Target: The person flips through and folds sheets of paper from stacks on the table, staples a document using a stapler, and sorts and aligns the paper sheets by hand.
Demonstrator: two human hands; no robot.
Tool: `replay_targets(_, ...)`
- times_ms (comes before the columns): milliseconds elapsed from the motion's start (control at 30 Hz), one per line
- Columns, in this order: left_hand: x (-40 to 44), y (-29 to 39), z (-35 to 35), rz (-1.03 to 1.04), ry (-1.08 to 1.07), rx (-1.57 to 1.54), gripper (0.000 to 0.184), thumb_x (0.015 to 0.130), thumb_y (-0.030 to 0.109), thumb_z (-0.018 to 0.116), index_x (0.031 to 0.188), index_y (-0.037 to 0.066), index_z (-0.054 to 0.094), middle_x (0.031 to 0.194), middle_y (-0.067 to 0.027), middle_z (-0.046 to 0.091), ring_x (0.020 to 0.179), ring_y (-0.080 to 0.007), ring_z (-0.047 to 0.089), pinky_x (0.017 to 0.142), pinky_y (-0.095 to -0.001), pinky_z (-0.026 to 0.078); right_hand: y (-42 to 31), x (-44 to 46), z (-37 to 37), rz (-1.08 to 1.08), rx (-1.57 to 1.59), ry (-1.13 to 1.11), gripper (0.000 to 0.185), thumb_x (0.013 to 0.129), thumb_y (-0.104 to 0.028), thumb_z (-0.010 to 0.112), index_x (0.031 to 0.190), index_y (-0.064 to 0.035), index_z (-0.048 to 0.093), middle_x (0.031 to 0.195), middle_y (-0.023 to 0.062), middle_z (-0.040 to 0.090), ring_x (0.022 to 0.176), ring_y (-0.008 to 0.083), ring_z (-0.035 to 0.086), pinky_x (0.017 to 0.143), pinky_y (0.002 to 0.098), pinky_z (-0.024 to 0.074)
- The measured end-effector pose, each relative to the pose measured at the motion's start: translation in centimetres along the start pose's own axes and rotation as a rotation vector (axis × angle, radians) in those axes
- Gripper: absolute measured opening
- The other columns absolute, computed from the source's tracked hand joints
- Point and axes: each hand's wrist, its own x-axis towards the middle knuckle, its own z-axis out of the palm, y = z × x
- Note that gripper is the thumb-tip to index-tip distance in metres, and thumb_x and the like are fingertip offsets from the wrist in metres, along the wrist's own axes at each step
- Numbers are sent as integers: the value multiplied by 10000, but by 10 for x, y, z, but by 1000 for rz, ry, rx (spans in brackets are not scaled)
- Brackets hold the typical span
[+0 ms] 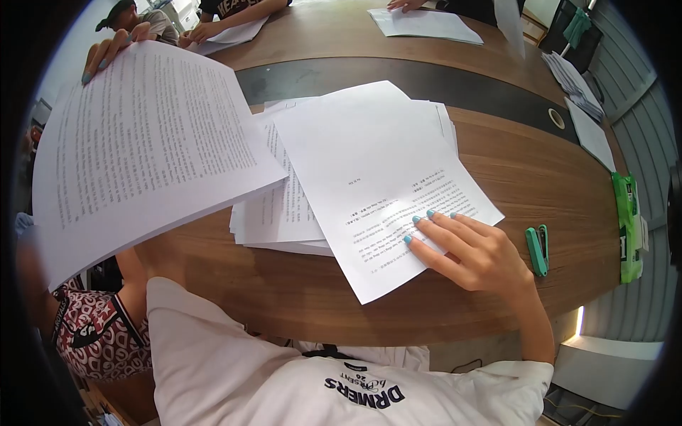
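Observation:
My left hand [114, 53] grips a thick stack of printed sheets [156, 128] by its far edge, fingers curled over the top. The stack is tilted and raised at the left; the thumb is hidden behind it. My right hand [476, 255] lies flat with fingers spread on the lower right of a printed sheet [341, 156], whose upper half is mostly blank. Under that sheet is a pile of printed papers [277, 220] on the wooden table [284, 291]. A teal stapler [538, 250] rests just right of my right hand.
A green packet [628, 227] lies at the table's right edge. Farther back are a tape roll [556, 118] and stacked papers [574, 84]. Across the table, other people handle papers [426, 26]. Someone in patterned shorts [103, 330] sits at my left.

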Motion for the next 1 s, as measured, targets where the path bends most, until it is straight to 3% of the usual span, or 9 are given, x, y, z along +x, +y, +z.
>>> replay_targets(333,20,-12,14,-268,153,375,154,826,172,511,937,76,558,866,-38,605,725,-81,548,636,-253,411,0,3,-5,7,-17,-5,232,747,-132,581,979,-147,587,987,73,601,892,189,592,760,320,497)
replay_targets(433,26,-16,19,-333,156,439,161,833,174,501,942,68,556,859,-41,605,711,-79,552,623,-238,424,9,2,-12,30,-2,74,215,774,-109,552,986,-106,582,988,92,599,893,212,592,733,324,509)
replay_targets(500,31,-20,24,-377,162,486,166,838,175,495,945,62,554,855,-43,605,702,-78,555,615,-228,433,20,-5,-23,332,191,342,212,788,-78,531,993,-34,566,979,111,595,895,206,591,696,333,522)
replay_targets(567,37,-24,29,-419,167,525,172,842,176,489,948,57,552,850,-46,604,693,-76,558,607,-218,442,28,-16,-33,698,125,632,246,798,-61,547,1033,12,537,1045,101,573,915,160,567,766,251,455)
replay_targets(633,44,-30,35,-464,162,559,177,847,177,483,952,51,550,846,-48,604,683,-75,561,598,-208,451,50,-23,-49,1048,539,943,249,818,-53,523,1050,37,519,968,105,582,832,131,580,671,258,499)
replay_targets(733,54,-39,43,-532,152,601,186,854,179,473,957,43,548,839,-51,604,670,-73,566,586,-193,464,95,-68,-60,1113,561,984,257,841,-73,498,1072,41,507,958,99,586,789,114,577,660,211,464)
replay_targets(800,60,-45,52,-581,138,619,192,859,180,467,960,38,546,835,-53,604,660,-71,569,578,-183,473,114,-97,-66,1287,644,842,246,847,-73,476,1059,48,510,936,96,593,762,101,569,663,208,447)
replay_targets(900,68,-59,66,-676,105,643,202,866,182,457,965,29,543,828,-57,604,647,-69,574,565,-168,486,146,-159,-60,1324,809,729,237,833,-43,472,1043,59,512,916,100,598,754,102,566,675,214,446)
replay_targets(1000,61,-84,82,-801,108,645,211,873,184,448,970,21,541,821,-60,604,633,-67,578,553,-153,500,153,-197,-43,1395,770,596,240,818,-25,465,1036,68,507,915,99,597,752,111,570,670,218,450)
